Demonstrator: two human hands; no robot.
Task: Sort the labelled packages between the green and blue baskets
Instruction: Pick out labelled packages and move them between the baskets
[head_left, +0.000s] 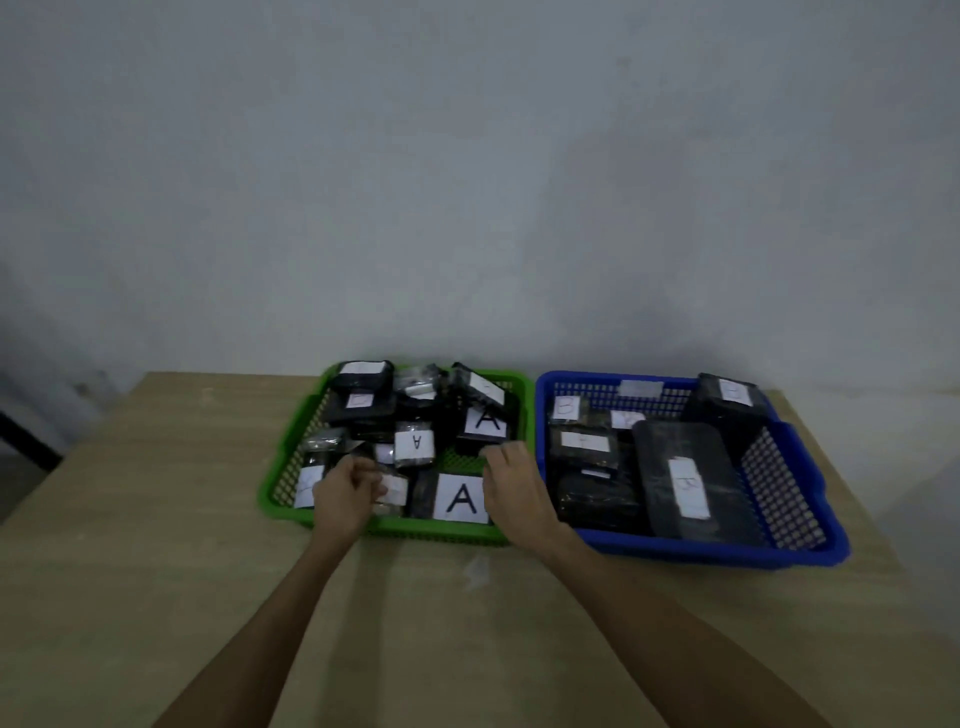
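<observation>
Two hands work the green basket (291, 457): the left hand (343, 491) curls loosely among small packages, grip unclear; the right hand (511, 480) hovers spread, empty, beside the blue basket (810, 483). Faint labels there could be misread, sending a package (413, 441) wrong.

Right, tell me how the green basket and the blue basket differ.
The green basket sits left of the blue basket. Green is heaped with packages, several labels reading A; blue holds fewer, lying flatter, with B labels. Both hands, left hand and right hand, are over green, none over blue. Both are perforated plastic, side by side on the table.
</observation>
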